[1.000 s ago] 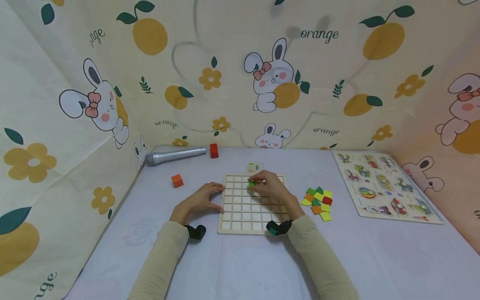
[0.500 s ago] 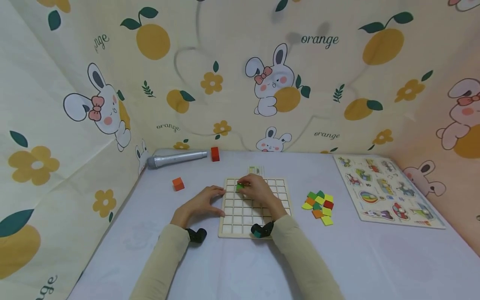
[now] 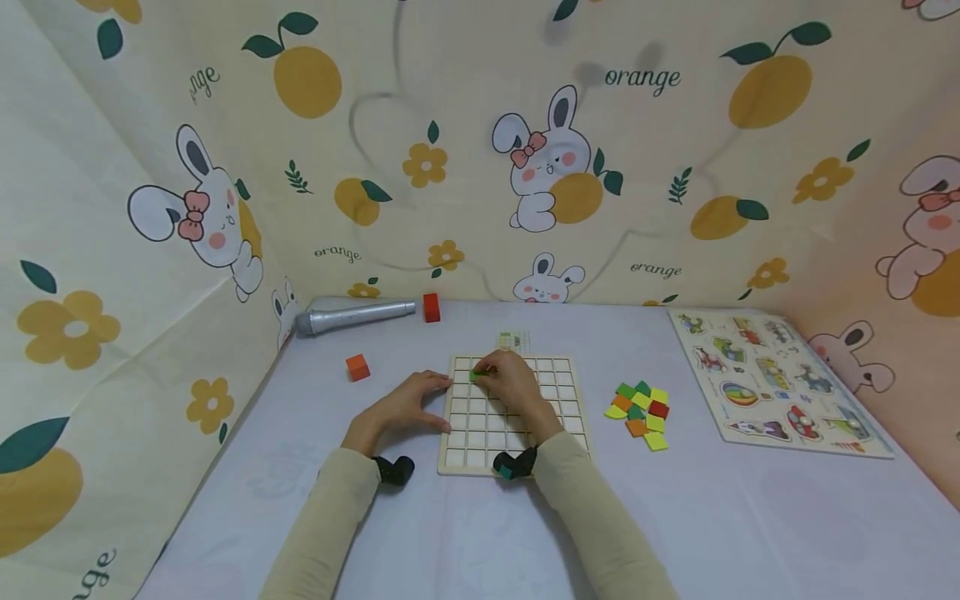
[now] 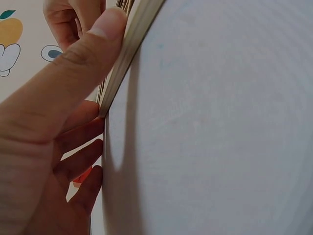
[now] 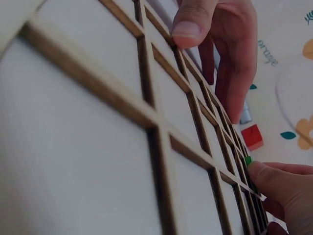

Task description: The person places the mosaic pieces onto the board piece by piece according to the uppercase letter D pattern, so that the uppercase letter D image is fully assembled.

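Observation:
A light wooden grid board (image 3: 476, 438) with pale square cells lies flat on the white tabletop. My left hand (image 3: 401, 408) rests against its left edge, thumb and fingers spread apart. In the left wrist view the thumb (image 4: 78, 63) touches the board's side (image 4: 128, 53), and the fingers lie along it farther off. Between thumb and fingertips my right hand (image 3: 513, 385) pinches a small green tile (image 3: 475, 377) at a cell near the board's far left corner. The right wrist view shows the tile (image 5: 248, 160) at the grid bars, partly hidden by the thumb.
Several coloured tiles (image 3: 640, 410) lie piled right of the board. A picture puzzle board (image 3: 772, 375) stands farther right. Behind the grid is a small printed card (image 3: 513, 340). A silver microphone (image 3: 360, 317), a red block (image 3: 431, 307) and an orange block (image 3: 357, 367) sit at back left.
My right hand has moved left across the far rows of the board with the green tile, then slightly farther left. The left hand has stayed at the board's edge.

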A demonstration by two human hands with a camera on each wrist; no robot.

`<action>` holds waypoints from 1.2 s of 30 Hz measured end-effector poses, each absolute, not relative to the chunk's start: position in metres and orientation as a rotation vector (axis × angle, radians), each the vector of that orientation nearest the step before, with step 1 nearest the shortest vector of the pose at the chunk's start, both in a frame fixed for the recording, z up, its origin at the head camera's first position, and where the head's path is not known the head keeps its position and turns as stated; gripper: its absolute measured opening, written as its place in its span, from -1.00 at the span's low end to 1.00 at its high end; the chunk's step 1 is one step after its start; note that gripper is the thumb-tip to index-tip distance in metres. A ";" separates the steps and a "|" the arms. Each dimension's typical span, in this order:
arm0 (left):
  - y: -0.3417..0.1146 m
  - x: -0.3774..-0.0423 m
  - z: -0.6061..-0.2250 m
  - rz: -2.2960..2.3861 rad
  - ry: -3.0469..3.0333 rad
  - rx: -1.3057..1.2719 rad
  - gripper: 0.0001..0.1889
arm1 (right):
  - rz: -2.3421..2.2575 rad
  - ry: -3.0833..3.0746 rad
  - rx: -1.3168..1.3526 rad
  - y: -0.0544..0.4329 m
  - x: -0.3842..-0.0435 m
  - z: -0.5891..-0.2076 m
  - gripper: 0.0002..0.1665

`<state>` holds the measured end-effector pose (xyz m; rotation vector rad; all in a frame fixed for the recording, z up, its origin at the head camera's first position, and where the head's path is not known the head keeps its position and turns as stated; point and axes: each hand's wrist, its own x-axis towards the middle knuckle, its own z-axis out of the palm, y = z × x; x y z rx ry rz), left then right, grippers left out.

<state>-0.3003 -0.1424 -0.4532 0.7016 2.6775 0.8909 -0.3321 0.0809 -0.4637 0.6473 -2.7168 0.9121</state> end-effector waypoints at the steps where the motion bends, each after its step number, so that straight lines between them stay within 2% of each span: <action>1: -0.142 -0.300 -0.453 0.890 2.678 0.707 -0.15 | 0.913 -2.707 0.645 0.081 -0.332 -0.465 -0.90; 17: -0.141 -0.299 -0.454 0.910 2.666 0.632 -0.14 | 0.952 -2.653 0.745 0.090 -0.335 -0.468 -0.94; 30: -0.141 -0.297 -0.450 0.871 2.686 0.601 -0.14 | 0.940 -2.598 1.147 0.105 -0.339 -0.463 -0.76; 36: -0.140 -0.298 -0.451 0.873 2.683 0.609 -0.15 | 1.075 -2.621 1.084 0.123 -0.331 -0.452 -0.66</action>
